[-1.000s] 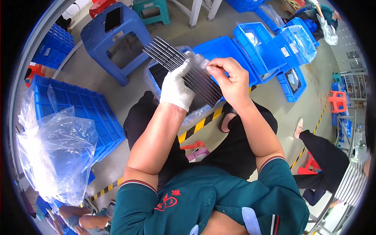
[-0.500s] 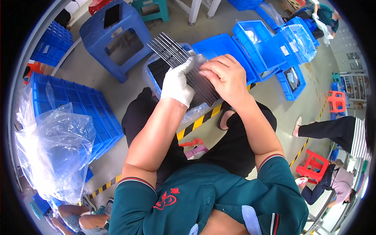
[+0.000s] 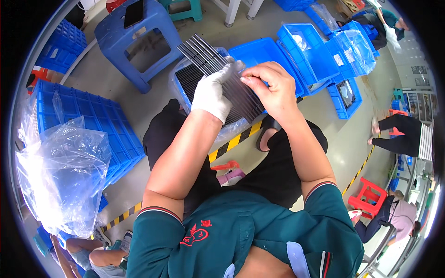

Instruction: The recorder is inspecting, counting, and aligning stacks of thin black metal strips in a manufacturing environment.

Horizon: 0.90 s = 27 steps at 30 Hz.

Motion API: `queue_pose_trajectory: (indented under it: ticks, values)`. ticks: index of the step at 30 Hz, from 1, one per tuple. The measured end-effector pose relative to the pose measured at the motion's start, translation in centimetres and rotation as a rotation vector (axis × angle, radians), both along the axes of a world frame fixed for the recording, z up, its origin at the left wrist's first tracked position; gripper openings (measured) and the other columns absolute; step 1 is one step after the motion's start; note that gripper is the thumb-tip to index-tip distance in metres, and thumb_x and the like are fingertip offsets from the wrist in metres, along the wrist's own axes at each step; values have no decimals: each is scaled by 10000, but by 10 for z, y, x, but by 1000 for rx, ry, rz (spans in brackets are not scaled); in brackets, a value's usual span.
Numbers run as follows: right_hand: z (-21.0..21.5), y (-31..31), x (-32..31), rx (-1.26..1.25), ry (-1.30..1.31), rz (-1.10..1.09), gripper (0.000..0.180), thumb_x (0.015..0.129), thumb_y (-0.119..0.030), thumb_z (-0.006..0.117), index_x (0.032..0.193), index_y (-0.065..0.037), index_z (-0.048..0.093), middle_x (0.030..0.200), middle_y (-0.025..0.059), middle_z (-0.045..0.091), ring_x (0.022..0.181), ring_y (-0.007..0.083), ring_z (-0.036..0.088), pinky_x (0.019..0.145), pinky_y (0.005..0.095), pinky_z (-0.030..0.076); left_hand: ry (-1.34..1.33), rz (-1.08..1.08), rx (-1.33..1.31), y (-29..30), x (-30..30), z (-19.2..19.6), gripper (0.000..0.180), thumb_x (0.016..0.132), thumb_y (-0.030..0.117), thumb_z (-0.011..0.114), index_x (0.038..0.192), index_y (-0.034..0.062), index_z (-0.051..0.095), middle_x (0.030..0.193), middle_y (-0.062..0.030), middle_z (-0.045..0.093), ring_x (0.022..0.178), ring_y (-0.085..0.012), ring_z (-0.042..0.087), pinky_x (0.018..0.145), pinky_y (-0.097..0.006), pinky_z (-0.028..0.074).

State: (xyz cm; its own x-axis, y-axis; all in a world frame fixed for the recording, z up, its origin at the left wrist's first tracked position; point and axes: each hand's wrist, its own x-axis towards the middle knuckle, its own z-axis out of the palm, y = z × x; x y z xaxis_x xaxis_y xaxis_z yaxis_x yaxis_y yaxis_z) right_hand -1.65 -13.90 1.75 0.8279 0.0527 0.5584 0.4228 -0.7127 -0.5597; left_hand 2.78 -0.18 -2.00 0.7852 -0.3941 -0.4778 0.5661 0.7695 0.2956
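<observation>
My left hand (image 3: pixel 212 95), in a white glove, is closed round a flat row of thin dark rods (image 3: pixel 200 53). The rods lie side by side and slant from upper left to lower right. At their right side is my bare right hand (image 3: pixel 276 90), its thumb and forefinger drawn together in a pinch beside the rods. Whatever lies between those fingertips is too small to make out. Beneath both hands stands a blue bin lined with clear plastic (image 3: pixel 175 85). More dark rods (image 3: pixel 189 79) fill it in rows, partly hidden by my hands.
An empty-looking blue bin (image 3: pixel 250 48) stands beyond my right hand, with several more bins (image 3: pixel 308 53) farther right. A blue stool (image 3: pixel 109 34) bearing a dark phone (image 3: pixel 134 14) is at upper left. Stacked blue crates (image 3: pixel 85 120) with plastic film (image 3: pixel 65 171) stand left. Other people are nearby.
My right hand has shifted slightly right, and its fingertips have moved from over the rods to their side. The left hand keeps its hold. A person's legs at far right have moved.
</observation>
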Motion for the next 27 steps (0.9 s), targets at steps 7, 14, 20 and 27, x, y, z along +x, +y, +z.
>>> queue_pose_trajectory:
  ticks: [7, 14, 20, 27]
  values:
    - [0, 1, 0, -121, -53, 43, 113, 722, -140, 758, 808, -109, 693, 791, 28, 662, 765, 227, 610, 655, 340, 486, -31, 28, -27, 1, 0, -9, 175, 902, 74, 632, 1029, -46, 648, 992, -163, 675, 897, -248, 662, 805, -358, 544]
    - [0, 4, -2, -354, -99, 16, 135, 684, -153, 767, 793, -125, 694, 806, 7, 641, 799, 225, 595, 672, 347, 477, -89, 32, -9, 1, 0, -11, 172, 898, 56, 631, 1038, -44, 630, 985, -158, 674, 898, -251, 661, 810, -369, 538]
    - [11, 4, -1, -96, -101, 15, 112, 719, -154, 772, 790, -101, 703, 763, 41, 652, 733, 241, 606, 647, 346, 490, 16, 1, 24, 1, 1, 2, 140, 960, 94, 512, 995, 28, 631, 961, -117, 671, 881, -259, 653, 808, -372, 549]
    - [-2, 3, -1, 62, 141, 9, 96, 747, -107, 764, 825, -73, 719, 790, 47, 670, 771, 202, 625, 667, 310, 494, -3, -6, -11, 1, -2, 3, 139, 962, 100, 515, 997, 31, 630, 962, -125, 670, 889, -264, 653, 813, -380, 549]
